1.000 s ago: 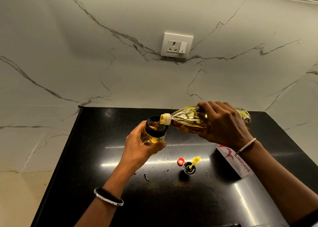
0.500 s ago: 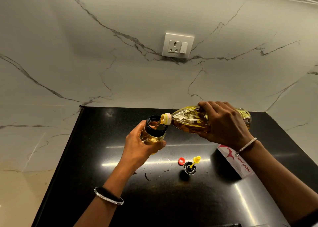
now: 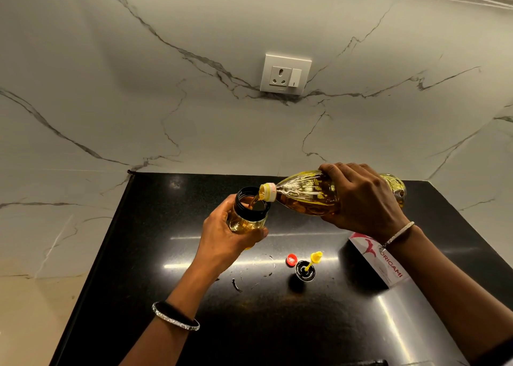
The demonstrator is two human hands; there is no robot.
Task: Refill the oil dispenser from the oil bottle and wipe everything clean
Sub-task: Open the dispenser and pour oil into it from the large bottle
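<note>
two vessels hold oil: tipped bottle (image 3: 305,196), dispenser (image 3: 249,216).

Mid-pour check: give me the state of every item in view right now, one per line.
oil bottle: uncapped, tipped nearly flat, oil streaming out.
oil dispenser: lid off, partly filled.
left hand: grips the oil dispenser.
right hand: grips the oil bottle.
red cap: off, lying on the counter.
dispenser lid: off, on the counter.
wall socket: nothing plugged in.
</note>
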